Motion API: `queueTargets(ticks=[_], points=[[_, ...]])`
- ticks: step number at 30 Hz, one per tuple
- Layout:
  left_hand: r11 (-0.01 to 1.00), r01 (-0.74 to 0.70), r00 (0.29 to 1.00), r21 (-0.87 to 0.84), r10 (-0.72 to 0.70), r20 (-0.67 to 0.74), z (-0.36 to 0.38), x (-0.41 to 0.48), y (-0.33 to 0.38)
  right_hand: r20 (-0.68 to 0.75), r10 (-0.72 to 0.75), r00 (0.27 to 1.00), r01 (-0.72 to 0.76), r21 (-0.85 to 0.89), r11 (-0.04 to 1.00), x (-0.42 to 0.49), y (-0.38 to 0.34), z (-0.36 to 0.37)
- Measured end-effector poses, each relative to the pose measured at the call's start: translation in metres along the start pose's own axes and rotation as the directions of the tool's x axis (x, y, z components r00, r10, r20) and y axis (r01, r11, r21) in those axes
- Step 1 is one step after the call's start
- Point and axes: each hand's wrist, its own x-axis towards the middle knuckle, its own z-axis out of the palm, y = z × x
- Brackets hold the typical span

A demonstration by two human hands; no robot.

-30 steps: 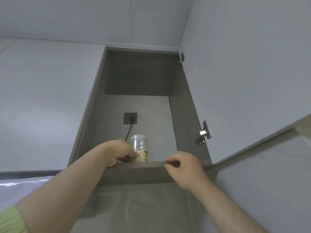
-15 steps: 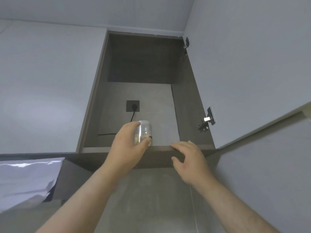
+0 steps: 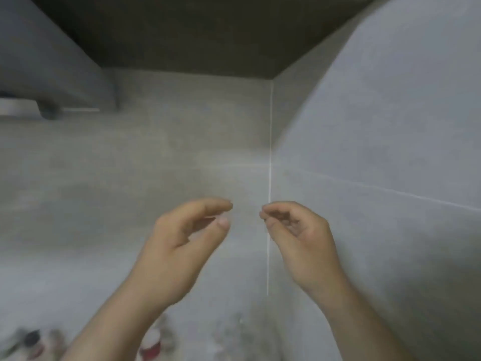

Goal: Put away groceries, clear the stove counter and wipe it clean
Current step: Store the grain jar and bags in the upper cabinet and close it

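While the view is motion-blurred, both hands read empty: left hand [image 3: 182, 243] and right hand [image 3: 302, 241] near each other, not touching, fingers loosely curled on nothing. Blurred grocery containers [image 3: 151, 345] sit below the left forearm. Judgement: hands freed for the next pick-up.

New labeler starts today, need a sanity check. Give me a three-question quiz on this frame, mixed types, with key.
1. True or false: the left hand and right hand both hold nothing.
2. What spans the top of the view? A) a dark cabinet underside B) a window C) a shelf of plates
3. Fill in: the blurred containers show at the bottom ___ of the view.
Key: 1 true; 2 A; 3 left.
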Motion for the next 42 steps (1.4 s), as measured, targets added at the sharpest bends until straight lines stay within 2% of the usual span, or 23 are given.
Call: queueTargets(ticks=[4,8,11,16,18,21,25,33,36,38,42], points=[[0.979,0.154,0.988,-0.130,-0.150,0.040,0.014,-0.048,-0.033,0.044,0.243,0.969,-0.239,-0.066,0.969,-0.057,0.045,-0.005],[0.908,0.327,0.945,-0.264,-0.323,0.060,0.025,-0.089,-0.065,0.027,0.498,0.867,-0.493,-0.093,0.865,-0.106,0.078,-0.012],[0.820,0.441,0.890,-0.364,-0.452,0.059,0.028,-0.108,-0.093,-0.016,0.594,0.804,-0.593,-0.082,0.801,-0.135,0.096,-0.014],[0.736,0.534,0.826,-0.416,-0.559,0.073,0.035,-0.135,-0.130,-0.024,0.710,0.704,-0.707,-0.120,0.697,-0.179,0.118,-0.024],[0.699,0.600,0.782,-0.390,-0.614,0.103,0.039,-0.149,-0.141,-0.025,0.740,0.672,-0.734,-0.157,0.661,-0.198,0.125,-0.031],[0.649,0.680,0.718,-0.341,-0.684,0.130,0.049,-0.173,-0.150,-0.014,0.745,0.667,-0.728,-0.226,0.648,-0.223,0.133,-0.042],[0.601,0.750,0.652,-0.276,-0.741,0.159,0.072,-0.211,-0.140,0.062,0.791,0.608,-0.739,-0.319,0.593,-0.257,0.145,-0.055],[0.422,0.881,0.469,-0.212,-0.839,0.276,0.124,-0.296,-0.128,0.134,0.845,0.517,-0.795,-0.292,0.532,-0.316,0.161,-0.071],[0.459,0.885,0.458,-0.081,-0.824,0.332,0.146,-0.328,-0.132,0.124,0.876,0.466,-0.834,-0.270,0.481,-0.334,0.171,-0.069],[0.480,0.877,0.460,-0.011,-0.832,0.312,0.164,-0.351,-0.139,0.121,0.895,0.429,-0.851,-0.279,0.445,-0.342,0.178,-0.069],[0.610,0.732,0.556,0.303,-0.792,0.250,0.200,-0.396,-0.160,0.066,0.908,0.415,-0.864,-0.284,0.415,-0.350,0.195,-0.074]])
